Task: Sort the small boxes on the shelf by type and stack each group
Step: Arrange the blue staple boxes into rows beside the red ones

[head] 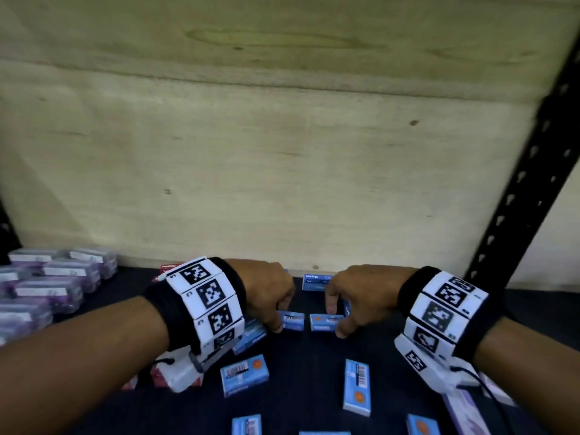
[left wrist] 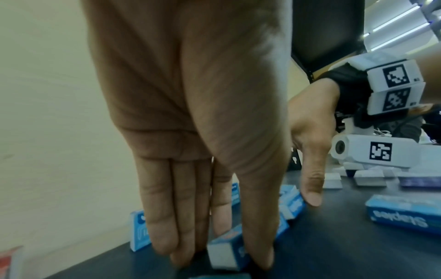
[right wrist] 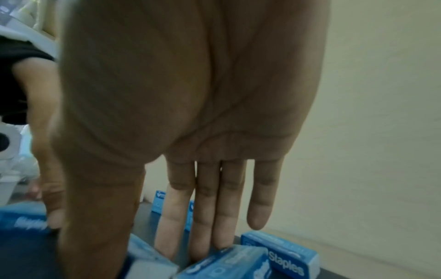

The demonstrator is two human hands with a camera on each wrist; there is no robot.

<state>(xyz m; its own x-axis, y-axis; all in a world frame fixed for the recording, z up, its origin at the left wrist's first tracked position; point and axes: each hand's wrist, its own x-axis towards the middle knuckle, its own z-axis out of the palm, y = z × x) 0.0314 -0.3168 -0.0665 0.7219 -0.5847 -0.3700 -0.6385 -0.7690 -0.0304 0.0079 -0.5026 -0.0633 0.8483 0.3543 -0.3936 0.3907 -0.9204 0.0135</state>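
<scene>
Small blue staple boxes lie scattered on the dark shelf (head: pixel 301 365). My left hand (head: pixel 279 317) pinches one blue box (head: pixel 294 320) between thumb and fingers. The left wrist view shows that box (left wrist: pixel 226 254) with the thumb on one side and the fingers (left wrist: pixel 167 226) on the other. My right hand (head: pixel 335 320) pinches a second blue box (head: pixel 323 322) just right of the first. In the right wrist view this box (right wrist: pixel 150 266) sits between thumb and fingers (right wrist: pixel 203 226). The two held boxes lie end to end, a small gap apart.
Another blue box (head: pixel 317 282) stands against the plywood back wall (head: pixel 282 167). Loose blue boxes (head: pixel 244 375) (head: pixel 357 386) lie nearer me. Clear purple cases (head: pixel 47 284) are stacked at the left, red boxes (head: pixel 169 267) behind my left wrist. A black shelf upright (head: pixel 533 183) rises at the right.
</scene>
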